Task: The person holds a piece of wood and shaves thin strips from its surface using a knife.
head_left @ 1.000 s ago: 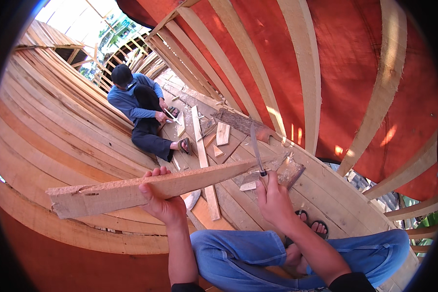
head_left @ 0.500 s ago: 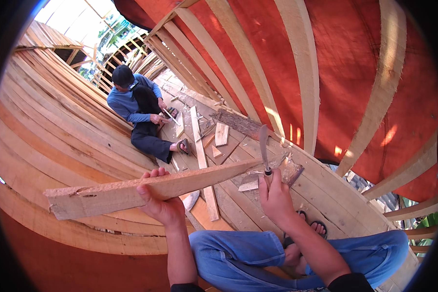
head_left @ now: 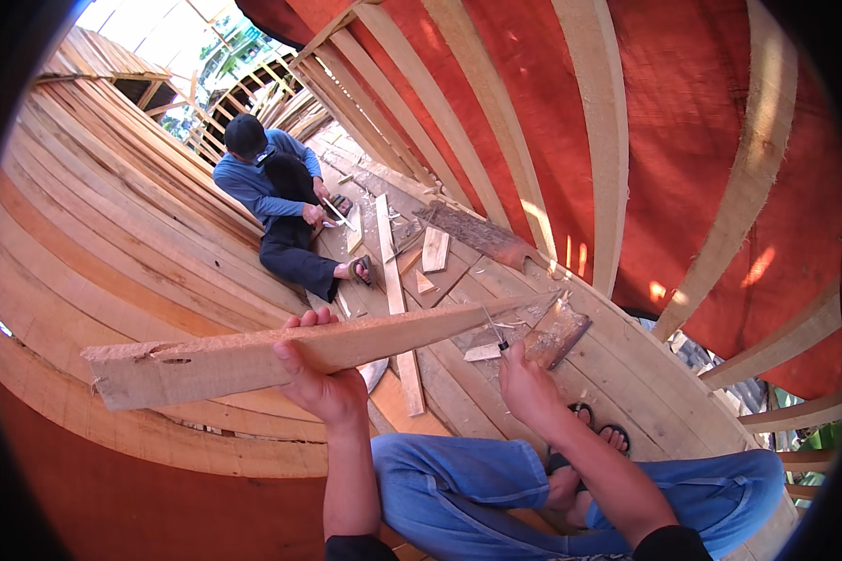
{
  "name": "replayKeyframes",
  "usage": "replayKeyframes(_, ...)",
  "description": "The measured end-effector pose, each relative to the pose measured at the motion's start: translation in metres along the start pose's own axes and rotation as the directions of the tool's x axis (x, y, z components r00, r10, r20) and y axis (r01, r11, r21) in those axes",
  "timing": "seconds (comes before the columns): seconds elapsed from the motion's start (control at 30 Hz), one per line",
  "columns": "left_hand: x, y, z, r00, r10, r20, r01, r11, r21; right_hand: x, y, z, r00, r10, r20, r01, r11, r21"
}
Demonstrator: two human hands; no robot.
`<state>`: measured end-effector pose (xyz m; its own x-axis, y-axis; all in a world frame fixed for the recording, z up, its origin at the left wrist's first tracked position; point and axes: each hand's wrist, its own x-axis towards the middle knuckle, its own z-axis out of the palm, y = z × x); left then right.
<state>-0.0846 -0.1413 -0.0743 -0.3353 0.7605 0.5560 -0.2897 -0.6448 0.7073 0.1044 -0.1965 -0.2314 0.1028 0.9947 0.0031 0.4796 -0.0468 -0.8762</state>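
My left hand [head_left: 326, 381] is closed around a thick, tapering wooden plank [head_left: 206, 366], held up at a slant with its blunt end to the left. Its narrow end reaches right, over a bark-edged offcut [head_left: 559, 338] on the floor. My right hand [head_left: 533, 385] grips the handle of a curved knife [head_left: 493, 329]. The thin blade appears almost edge-on, close by the plank's tapered part; whether it touches the wood I cannot tell. My fingers hide most of the handle.
A co-worker [head_left: 267, 182] in blue sits ahead-left, holding a blade by a wood strip. Long boards [head_left: 398, 309], offcuts [head_left: 435, 251] and shavings lie on the plank floor [head_left: 627, 397]. Curved ribs [head_left: 601, 140] stand before red sheeting at right; a planked wall [head_left: 131, 243] rises left.
My right hand has brought the knife down from upright above the plank to beside its tapered end, the blade now turned edge-on. My left hand still holds the plank.
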Motion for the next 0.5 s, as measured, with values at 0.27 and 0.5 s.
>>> replayKeyframes(0.27,0.008,0.006,-0.016,1.000,0.009,-0.027,-0.008,0.999,0.039,-0.006,-0.068,-0.047,0.935,-0.138,-0.326,0.199,0.966,0.163)
replayKeyframes(0.5,0.008,0.003,-0.012,0.999,-0.016,-0.036,0.017,1.000,0.022,0.003,0.000,-0.001,1.000,0.000,0.005,0.001,0.999,-0.037)
